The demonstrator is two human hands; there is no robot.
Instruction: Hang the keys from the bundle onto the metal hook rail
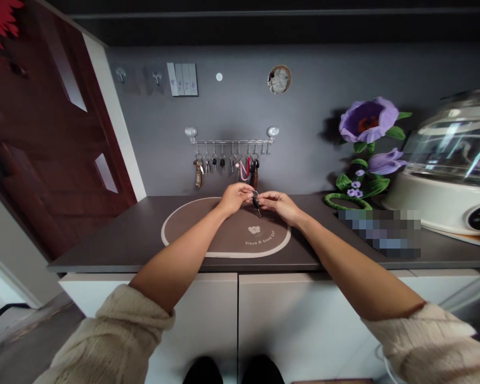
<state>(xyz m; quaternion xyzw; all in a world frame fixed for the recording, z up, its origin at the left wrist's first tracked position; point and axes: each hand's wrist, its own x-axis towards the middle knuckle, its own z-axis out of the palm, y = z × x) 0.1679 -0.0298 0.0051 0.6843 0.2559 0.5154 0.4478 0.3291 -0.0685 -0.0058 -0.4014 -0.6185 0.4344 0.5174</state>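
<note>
"Pinched tight between finger and thumb, that ring (255, 195): I had the left hand (237, 198) on one side of it and the right hand (279, 205) on the other."

"Did the right one have the ring or the key (256, 204)?"

"The ring's edge, as far as I saw. Whether its fingertips were on the key's black head too was too small to tell over the feed."

"Where was the key?"

"Over the brown mat (220, 234), pointing down from the ring. I couldn't tell if its tip touched. The mat lay on the dark counter (124, 229), above white doors (304, 320)."

"And what held what, around there?"

"Behind the hands, a clear rack (232, 142) on the wall carried a row of keys (208, 164), with a pink strap (243, 170) among them. Higher up, a round hole (280, 79) in the wall had a whitish bundle stuffed in it."

"The machine (456, 200) on my right?"

"White base, clear tub (444, 149) on top. Glare and blur hid whatever was in the tub. Just left of it stood a purple flower (368, 121), with a green loop (347, 201) at its foot."
</note>
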